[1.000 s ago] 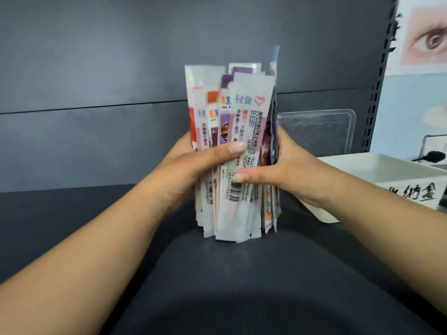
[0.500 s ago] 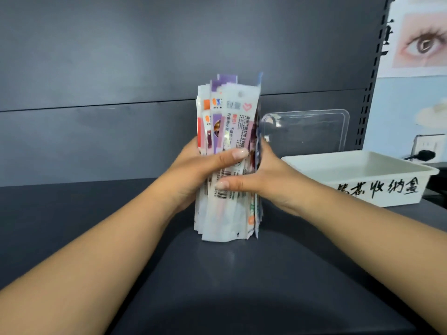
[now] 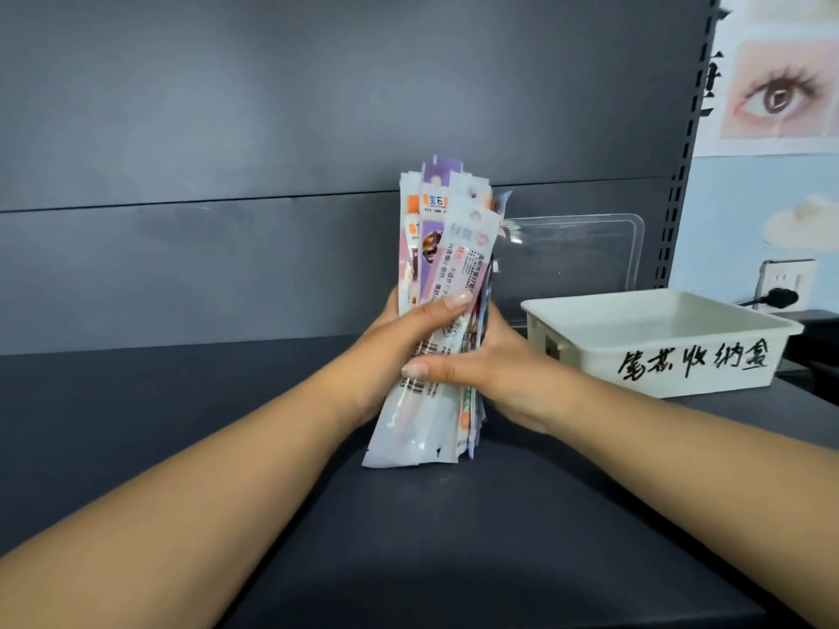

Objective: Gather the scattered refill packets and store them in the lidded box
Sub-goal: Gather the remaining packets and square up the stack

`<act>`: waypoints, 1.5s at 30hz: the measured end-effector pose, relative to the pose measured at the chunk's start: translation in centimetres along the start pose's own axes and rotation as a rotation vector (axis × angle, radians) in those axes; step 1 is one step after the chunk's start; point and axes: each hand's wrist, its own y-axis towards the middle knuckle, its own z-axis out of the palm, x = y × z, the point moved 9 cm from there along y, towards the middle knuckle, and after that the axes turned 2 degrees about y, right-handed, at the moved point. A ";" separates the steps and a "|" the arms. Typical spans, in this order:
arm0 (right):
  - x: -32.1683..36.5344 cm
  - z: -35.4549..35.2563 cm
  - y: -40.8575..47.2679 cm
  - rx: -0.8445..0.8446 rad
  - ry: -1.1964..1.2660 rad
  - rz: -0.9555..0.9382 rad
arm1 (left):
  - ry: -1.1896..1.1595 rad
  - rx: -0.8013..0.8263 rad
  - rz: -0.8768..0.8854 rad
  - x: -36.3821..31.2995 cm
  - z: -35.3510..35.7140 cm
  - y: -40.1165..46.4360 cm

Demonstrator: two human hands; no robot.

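A thick bundle of several long refill packets [image 3: 447,247], white, purple and orange, stands upright on its lower ends on the dark shelf [image 3: 136,424]. My left hand [image 3: 399,342] wraps its left side with the thumb across the front. From the right, my right hand [image 3: 490,370] clasps the bundle, thumb lying below the left thumb. The white open box [image 3: 658,351], with black handwriting on its front, sits to the right of the bundle, nothing visible inside. Its clear lid [image 3: 572,261] leans against the back wall behind it.
A dark grey back panel [image 3: 272,129] rises behind the shelf. A slotted black upright [image 3: 681,174] stands at the right. Beyond it hang a poster with an eye [image 3: 776,84] and a wall socket with a black plug [image 3: 778,288].
The bundle has been squared up and tapped down onto the shelf; its packets are tighter together. The view has shifted so the box shows more fully at the right.
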 end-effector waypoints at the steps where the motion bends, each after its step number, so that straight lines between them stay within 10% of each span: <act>1: 0.3 -0.1 0.1 -0.013 0.007 -0.012 | 0.005 0.003 0.004 -0.3 0.0 0.1; 12: 5.2 -0.2 -0.5 0.056 0.020 -0.146 | -0.005 0.235 0.041 -3.9 1.5 -0.7; 22: 3.6 -3.0 0.5 -0.205 -0.183 -0.085 | -0.020 -0.074 0.012 -2.2 -1.1 0.4; 45: 6.6 -4.3 -0.8 -0.174 -0.089 -0.178 | -0.350 0.085 0.043 -2.4 4.3 1.7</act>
